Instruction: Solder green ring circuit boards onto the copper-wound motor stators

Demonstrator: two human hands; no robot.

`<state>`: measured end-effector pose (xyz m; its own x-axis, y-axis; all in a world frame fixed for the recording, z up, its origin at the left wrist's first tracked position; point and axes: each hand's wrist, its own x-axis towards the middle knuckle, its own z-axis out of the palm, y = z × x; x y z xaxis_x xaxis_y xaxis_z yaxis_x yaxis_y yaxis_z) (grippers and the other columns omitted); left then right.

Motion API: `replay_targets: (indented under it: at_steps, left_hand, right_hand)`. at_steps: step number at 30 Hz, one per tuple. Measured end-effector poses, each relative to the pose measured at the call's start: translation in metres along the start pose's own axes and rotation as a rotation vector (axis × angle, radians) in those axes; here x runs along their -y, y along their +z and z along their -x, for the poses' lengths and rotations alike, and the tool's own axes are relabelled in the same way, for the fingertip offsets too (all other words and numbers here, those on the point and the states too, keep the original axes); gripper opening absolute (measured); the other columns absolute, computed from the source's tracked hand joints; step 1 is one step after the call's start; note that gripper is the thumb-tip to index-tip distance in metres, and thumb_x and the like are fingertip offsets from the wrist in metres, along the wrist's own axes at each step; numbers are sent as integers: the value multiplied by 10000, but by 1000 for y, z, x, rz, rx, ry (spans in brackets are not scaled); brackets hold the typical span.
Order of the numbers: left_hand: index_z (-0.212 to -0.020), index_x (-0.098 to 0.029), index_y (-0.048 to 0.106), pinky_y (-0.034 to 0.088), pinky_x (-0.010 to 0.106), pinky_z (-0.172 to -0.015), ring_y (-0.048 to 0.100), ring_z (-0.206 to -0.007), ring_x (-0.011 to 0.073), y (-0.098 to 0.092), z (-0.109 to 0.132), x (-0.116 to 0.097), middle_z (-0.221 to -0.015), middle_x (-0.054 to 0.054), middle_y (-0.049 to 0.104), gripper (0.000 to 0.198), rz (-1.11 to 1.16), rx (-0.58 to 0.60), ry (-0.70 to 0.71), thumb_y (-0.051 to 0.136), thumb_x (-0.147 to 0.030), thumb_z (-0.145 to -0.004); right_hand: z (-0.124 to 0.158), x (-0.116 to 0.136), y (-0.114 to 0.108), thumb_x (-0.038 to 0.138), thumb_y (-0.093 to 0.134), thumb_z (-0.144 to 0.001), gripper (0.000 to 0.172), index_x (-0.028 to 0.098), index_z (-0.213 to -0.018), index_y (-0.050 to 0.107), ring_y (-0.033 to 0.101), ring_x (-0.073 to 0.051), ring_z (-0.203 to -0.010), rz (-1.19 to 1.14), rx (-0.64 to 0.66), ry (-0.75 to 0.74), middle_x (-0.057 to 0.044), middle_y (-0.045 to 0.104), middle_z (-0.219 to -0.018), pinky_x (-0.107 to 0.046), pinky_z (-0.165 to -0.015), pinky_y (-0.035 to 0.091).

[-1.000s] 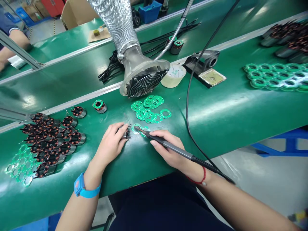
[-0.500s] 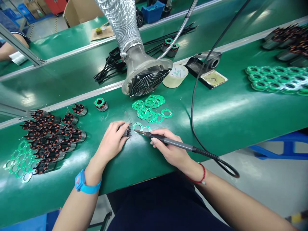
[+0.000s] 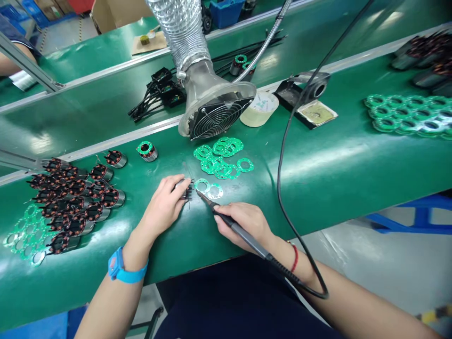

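My left hand [image 3: 165, 202] is closed around a motor stator [image 3: 186, 189] lying on its side, its pins facing right. In my right hand [image 3: 247, 225] is a soldering iron [image 3: 243, 234], held like a pen, with its tip close to the pins; whether they touch I cannot tell. Two green ring boards [image 3: 215, 190] lie beside the tip. Behind them is a loose pile of more ring boards [image 3: 222, 157]. A stator with a green ring on top [image 3: 147, 150] stands behind my left hand.
Several bare stators [image 3: 77, 202] and ring boards [image 3: 30, 233] fill the left. A fan hood [image 3: 217, 115] hangs over the bench, near a tape roll [image 3: 259, 109] and an iron stand [image 3: 316, 113]. The iron's cable [image 3: 280, 165] crosses the right side.
My right hand has turned the soldering iron to a steeper slant, its handle end now lower and nearer my body. The cable loop has swung down and left. My left hand holds its place.
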<state>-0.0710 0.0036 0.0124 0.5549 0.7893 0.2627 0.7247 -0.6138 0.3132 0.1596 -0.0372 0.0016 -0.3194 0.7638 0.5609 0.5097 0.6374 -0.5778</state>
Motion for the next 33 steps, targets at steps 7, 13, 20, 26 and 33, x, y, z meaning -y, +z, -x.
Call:
replay_targets:
  at_steps: [7,13,20,26,33]
  left_hand:
    - [-1300,-151,444,479,467,-949,475,-1152,274,-1,0,0,-1262,163,519,432,-23,2,16,510,-106,-875]
    - [-1304,-165,445,474,477,-958,473,-1164,276,-1,0,1,-1271,159,515,445,-10,8,14,504,-95,-868]
    - [-1292,-149,454,473,471,-963,471,-1163,276,-1,-1,0,-1269,165,520,439,-20,-1,27,504,-75,-862]
    - [-1299,-150,451,472,469,-971,465,-1172,275,2,1,1,-1280,163,514,443,-17,4,23,505,-83,-864]
    - [-1309,-178,446,476,483,-961,473,-1173,281,2,0,1,-1279,157,512,468,-7,3,24,503,-80,-855]
  right_hand:
    - [3,5,-2,244,582,-835,103,215,-932,606,679,-140,-557,-240,-37,494,-6,726,-730,-250,-545,547]
    - [5,4,-2,259,586,-826,117,213,-929,613,691,-153,-594,-229,-28,509,-22,735,-764,-265,-561,548]
    - [4,3,0,272,586,-829,128,205,-935,611,673,-141,-554,-254,30,532,0,718,-687,-252,-551,534]
    - [4,5,0,276,589,-827,132,210,-941,598,683,-149,-575,-325,-41,603,-10,724,-720,-255,-543,537]
    - [5,4,-1,268,599,-819,116,214,-922,609,683,-152,-592,-279,-12,586,-6,721,-721,-269,-579,543]
